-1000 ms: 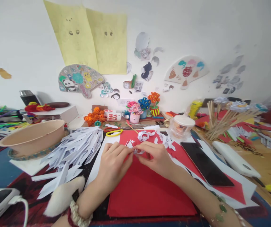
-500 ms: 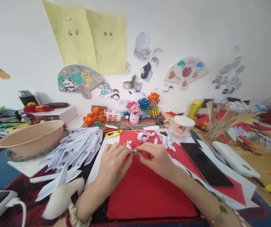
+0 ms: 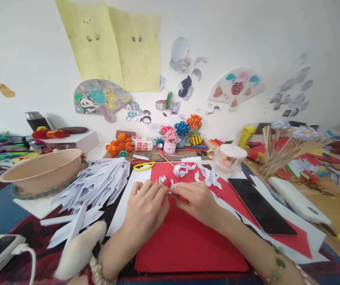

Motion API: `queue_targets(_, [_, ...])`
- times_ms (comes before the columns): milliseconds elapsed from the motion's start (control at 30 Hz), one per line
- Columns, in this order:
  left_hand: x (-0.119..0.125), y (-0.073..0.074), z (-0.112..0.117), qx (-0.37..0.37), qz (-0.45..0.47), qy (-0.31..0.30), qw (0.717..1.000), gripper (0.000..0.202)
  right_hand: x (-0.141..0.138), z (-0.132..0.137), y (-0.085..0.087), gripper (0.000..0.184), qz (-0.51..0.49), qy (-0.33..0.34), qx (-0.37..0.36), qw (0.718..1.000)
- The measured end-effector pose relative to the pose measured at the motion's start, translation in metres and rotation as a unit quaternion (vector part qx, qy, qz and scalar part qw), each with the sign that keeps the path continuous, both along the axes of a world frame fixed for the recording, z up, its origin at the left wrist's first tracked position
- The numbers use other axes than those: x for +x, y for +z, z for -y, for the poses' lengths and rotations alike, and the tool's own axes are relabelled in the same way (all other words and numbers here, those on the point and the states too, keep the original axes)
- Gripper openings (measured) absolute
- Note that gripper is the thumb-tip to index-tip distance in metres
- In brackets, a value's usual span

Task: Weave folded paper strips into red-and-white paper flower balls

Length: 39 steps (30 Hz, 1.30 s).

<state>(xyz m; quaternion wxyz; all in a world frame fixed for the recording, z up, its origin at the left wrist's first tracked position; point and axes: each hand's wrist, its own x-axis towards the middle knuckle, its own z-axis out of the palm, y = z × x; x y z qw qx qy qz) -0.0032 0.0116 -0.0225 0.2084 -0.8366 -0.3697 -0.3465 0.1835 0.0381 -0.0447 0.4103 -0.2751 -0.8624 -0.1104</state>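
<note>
My left hand (image 3: 146, 209) and my right hand (image 3: 198, 200) meet above a stack of red paper (image 3: 192, 247), fingers pinched together. Between their fingertips is a small piece of white paper (image 3: 174, 185), mostly hidden by the fingers. Just behind the left fingers shows a small white paper flower (image 3: 164, 180); whether it is held or lies on the red sheet I cannot tell. Farther back lies another white paper flower (image 3: 181, 170) near a thin stick (image 3: 167, 159). Curled white paper scraps (image 3: 207, 175) lie to its right.
At left stand a heap of folded white paper strips (image 3: 95, 184) and a beige basin (image 3: 42, 170). Yellow-handled scissors (image 3: 144, 165) lie behind my hands. A black phone (image 3: 261, 206), a white power bank (image 3: 299, 200) and a lidded tub (image 3: 231, 156) are to the right.
My left fingers have curled in more, and the right fingers have closed lower over the paper. More of the small white flower shows behind them. The view has shifted slightly.
</note>
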Motion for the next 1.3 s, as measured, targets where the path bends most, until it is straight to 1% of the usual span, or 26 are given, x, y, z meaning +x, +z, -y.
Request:
queue_targets(100, [-0.001, -0.001, 0.001, -0.001, -0.028, -0.008, 1.000, 0.017, 0.001, 0.000, -0.001, 0.017, 0.023, -0.006, 0.011, 1.000])
queue_targets(200, [-0.003, -0.001, 0.001, -0.006, -0.056, -0.028, 0.998, 0.019, 0.002, -0.001, -0.001, 0.018, 0.057, 0.000, 0.016, 0.998])
queue_targets(367, [-0.009, 0.002, -0.003, -0.055, -0.102, -0.054, 0.992, 0.018, 0.005, -0.003, -0.002, 0.016, 0.114, 0.021, 0.007, 0.993])
queue_targets(433, [-0.011, 0.003, -0.004, -0.059, -0.133, -0.055, 0.988, 0.019, 0.006, -0.003, -0.002, 0.016, 0.126, 0.022, 0.003, 0.992])
queue_targets(500, [-0.014, 0.004, -0.005, -0.047, -0.169, -0.051, 0.983, 0.019, 0.006, -0.003, -0.003, 0.016, 0.128, 0.019, 0.001, 0.992])
queue_targets(600, [-0.016, 0.007, -0.004, -0.006, -0.209, -0.054, 0.976, 0.024, 0.006, -0.004, -0.004, 0.015, 0.126, 0.012, -0.002, 0.992])
queue_targets(733, [-0.015, 0.007, -0.004, 0.031, -0.235, -0.070, 0.969, 0.034, 0.006, -0.004, -0.004, 0.017, 0.130, 0.016, -0.001, 0.991])
queue_targets(933, [-0.012, 0.000, -0.006, 0.012, -0.218, -0.070, 0.973, 0.035, 0.006, -0.004, -0.003, 0.019, 0.145, 0.017, -0.012, 0.989])
queue_targets(1033, [-0.012, -0.001, -0.006, -0.052, -0.191, -0.061, 0.978, 0.029, 0.006, -0.003, -0.004, 0.023, 0.152, 0.019, -0.024, 0.988])
queue_targets(1133, [-0.010, 0.001, -0.004, -0.130, -0.136, -0.039, 0.981, 0.023, 0.005, -0.002, -0.005, 0.027, 0.136, 0.015, -0.045, 0.990])
queue_targets(1200, [-0.009, 0.003, -0.002, -0.152, -0.112, -0.017, 0.982, 0.022, 0.004, -0.001, -0.004, 0.027, 0.116, 0.009, -0.064, 0.991])
queue_targets(1300, [-0.009, 0.006, -0.001, -0.152, -0.113, -0.009, 0.982, 0.019, 0.003, 0.000, -0.004, 0.025, 0.088, -0.006, -0.103, 0.991])
